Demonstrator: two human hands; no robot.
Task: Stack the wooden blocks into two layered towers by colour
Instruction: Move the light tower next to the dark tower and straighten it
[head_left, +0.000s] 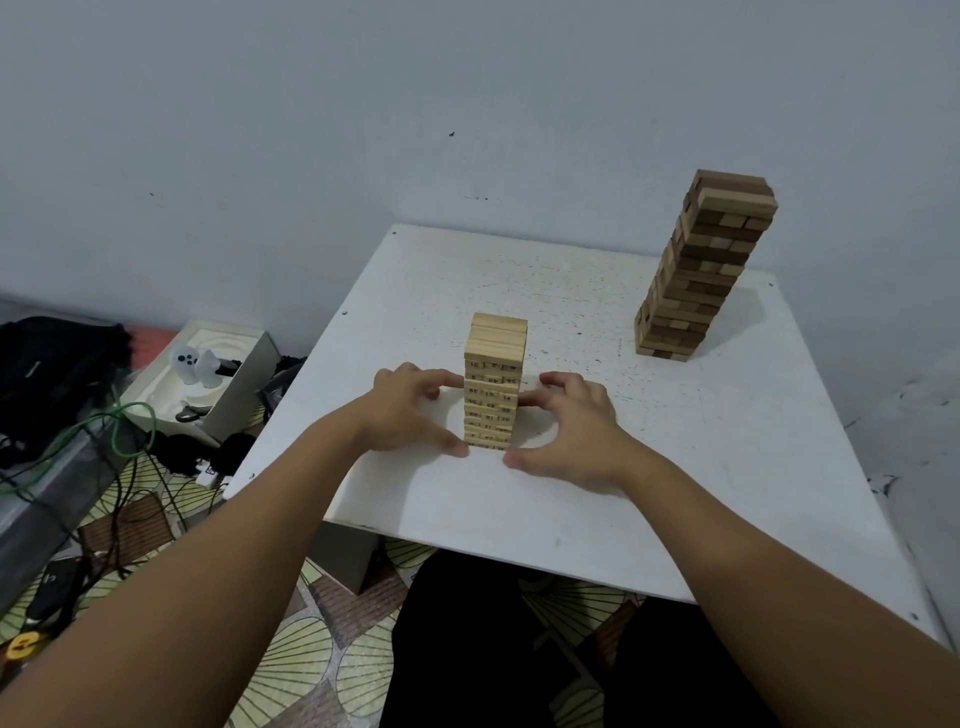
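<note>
A light tower of pale numbered blocks (494, 379) stands upright near the middle of the white table (597, 499). My left hand (410, 410) touches its left side with fingertips and thumb spread. My right hand (566, 423) frames its right side, fingertips against the blocks, thumb near the base. Neither hand lifts a block. A taller tower of mixed dark brown and tan blocks (701, 265) stands at the table's far right corner, leaning in view because of the wide lens.
A white open box (208, 374) with small white figures sits on the floor to the left, beside a black bag (52, 374) and green and black cables (114, 441). The wall runs close behind the table. My dark-clothed legs lie under the near edge.
</note>
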